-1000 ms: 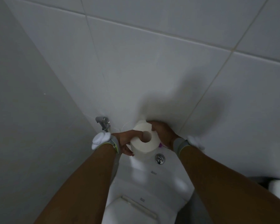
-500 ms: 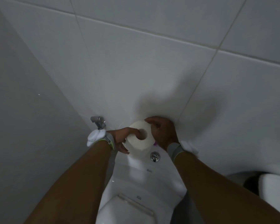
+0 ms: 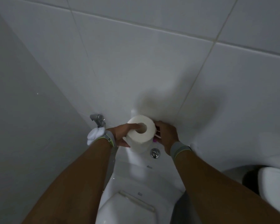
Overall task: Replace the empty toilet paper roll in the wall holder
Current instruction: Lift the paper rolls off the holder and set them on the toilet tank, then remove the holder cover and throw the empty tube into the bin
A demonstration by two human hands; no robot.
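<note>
Both forearms reach forward from the bottom of the view toward the white tiled wall [image 3: 152, 62] above the toilet cistern [image 3: 136, 165]. The left hand [image 3: 121, 135] grips a full white toilet paper roll [image 3: 141, 135]: its thumb lies across the top rim and dips toward the open core, while the other fingers wrap round the roll's left side and under it, so the hand is closed on the roll rather than spread. The roll is held upright with its core hole facing the camera, just above the back of the cistern and close to the wall, between the two hands. The right hand [image 3: 167, 136] sits at the roll's right side, fingers curled and pointing left; they touch or nearly touch the roll's edge, and some thin pale and pink pieces [image 3: 157, 137] show between the fingers and the roll, too small to identify. Whether the right hand actually pinches something cannot be told. Each wrist wears a grey band [image 3: 179, 148], and a white cloth bundle [image 3: 94, 135] sits on the left wrist. A chrome flush button [image 3: 155, 153] lies just below the roll, and a metal spray fitting [image 3: 98, 119] stands on the wall to the left.
</note>
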